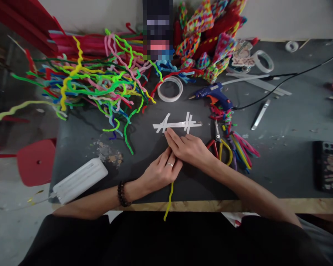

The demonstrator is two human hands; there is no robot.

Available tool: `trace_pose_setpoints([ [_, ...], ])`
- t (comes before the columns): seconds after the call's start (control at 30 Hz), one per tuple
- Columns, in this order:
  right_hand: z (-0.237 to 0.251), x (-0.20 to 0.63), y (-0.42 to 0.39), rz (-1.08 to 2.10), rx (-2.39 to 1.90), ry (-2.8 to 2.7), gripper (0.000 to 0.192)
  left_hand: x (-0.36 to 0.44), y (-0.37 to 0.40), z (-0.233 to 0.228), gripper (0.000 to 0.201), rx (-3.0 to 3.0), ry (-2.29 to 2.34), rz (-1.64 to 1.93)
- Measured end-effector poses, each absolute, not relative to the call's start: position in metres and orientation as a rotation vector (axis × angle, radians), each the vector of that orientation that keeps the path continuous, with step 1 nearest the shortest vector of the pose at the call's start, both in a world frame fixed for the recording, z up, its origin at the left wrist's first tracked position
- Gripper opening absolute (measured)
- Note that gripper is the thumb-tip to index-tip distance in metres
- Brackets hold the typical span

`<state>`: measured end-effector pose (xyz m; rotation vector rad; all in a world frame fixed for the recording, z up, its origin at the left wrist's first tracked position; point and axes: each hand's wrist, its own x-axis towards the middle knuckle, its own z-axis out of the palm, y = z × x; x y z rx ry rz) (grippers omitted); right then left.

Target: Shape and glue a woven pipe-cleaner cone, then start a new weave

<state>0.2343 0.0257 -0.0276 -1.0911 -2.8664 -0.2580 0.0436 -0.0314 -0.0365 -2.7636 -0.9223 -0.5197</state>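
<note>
From here I see the left hand (163, 168) closed on a yellow pipe cleaner (170, 195), whose tail dangles past the front edge of the dark table (279, 159). The right hand (192, 150) leans against it, fingertips near some crossed white strips (177, 125); I cannot tell whether they touch. Past the strips I have a tape roll (170, 99), with a blue glue gun (214, 94) to its right. Scissors (217, 137) lie beside the right forearm, and coloured pipe cleaners (99, 88) heap up at far left.
</note>
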Motion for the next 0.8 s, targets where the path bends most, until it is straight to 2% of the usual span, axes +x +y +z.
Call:
trace_pose_setpoints([
  [0.23, -0.029, 0.24, 0.028, -0.336, -1.057, -2.677, 0.033, 0.039, -0.028, -0.039, 0.033, -2.787, -0.97, -0.5],
  [0.43, -0.025, 0.242, 0.033, -0.232, -1.043, -2.757, 0.041, 0.04, -0.021, -0.037, 0.022, -2.785, -1.017, -0.659],
  [0.6, -0.027, 0.239, 0.028, -0.386, -1.097, -2.734, 0.042, 0.042, -0.02, -0.039, 0.021, -2.827, -1.02, -0.619],
  [0.8, -0.025, 0.232, 0.022, -0.218, -1.207, -2.807, 0.051, 0.043, -0.02, -0.042, 0.033, -2.858, -1.109, -0.62],
])
